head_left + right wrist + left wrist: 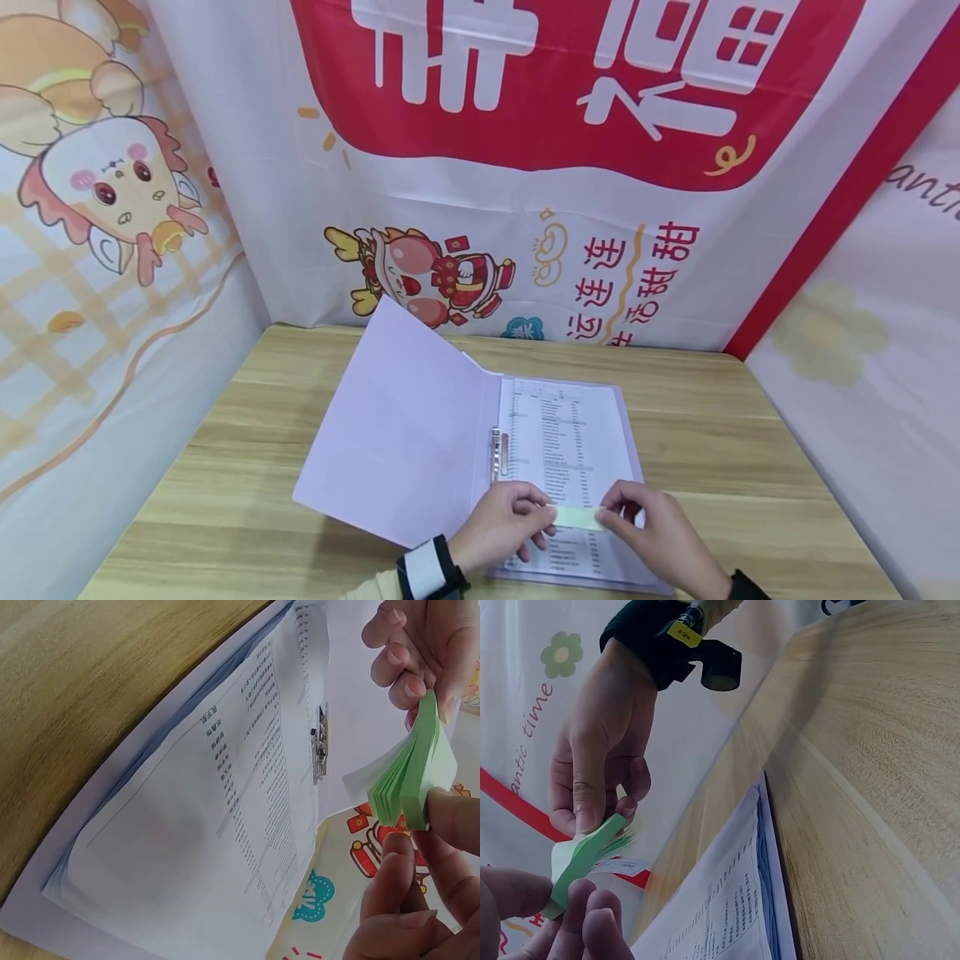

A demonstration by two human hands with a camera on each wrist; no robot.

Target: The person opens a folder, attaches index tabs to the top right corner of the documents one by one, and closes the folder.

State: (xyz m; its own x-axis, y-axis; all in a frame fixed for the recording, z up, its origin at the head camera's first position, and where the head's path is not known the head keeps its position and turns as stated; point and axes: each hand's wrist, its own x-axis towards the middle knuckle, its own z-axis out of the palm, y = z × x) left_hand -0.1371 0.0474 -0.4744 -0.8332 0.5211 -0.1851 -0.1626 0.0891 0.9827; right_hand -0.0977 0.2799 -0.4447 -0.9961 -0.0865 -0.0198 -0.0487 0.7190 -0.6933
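Observation:
A pad of light green sticky notes (576, 517) is held above the printed sheets (562, 442) by both hands. My left hand (513, 521) pinches one end between thumb and fingers; the right hand (660, 529) pinches the other. In the right wrist view the pad (427, 769) is bent, its leaves fanned apart at the edge. The left wrist view shows the pad (581, 859) edge-on between the thumbs. Beneath lies an open lilac folder (405, 425) with a metal clip (496, 454) at its spine; its cover stands tilted up on the left.
The folder lies on a wooden table (720, 433). A printed cloth backdrop (277, 192) hangs behind the table, with more cloth at both sides. Dark bands (431, 571) with a device are worn on the wrists.

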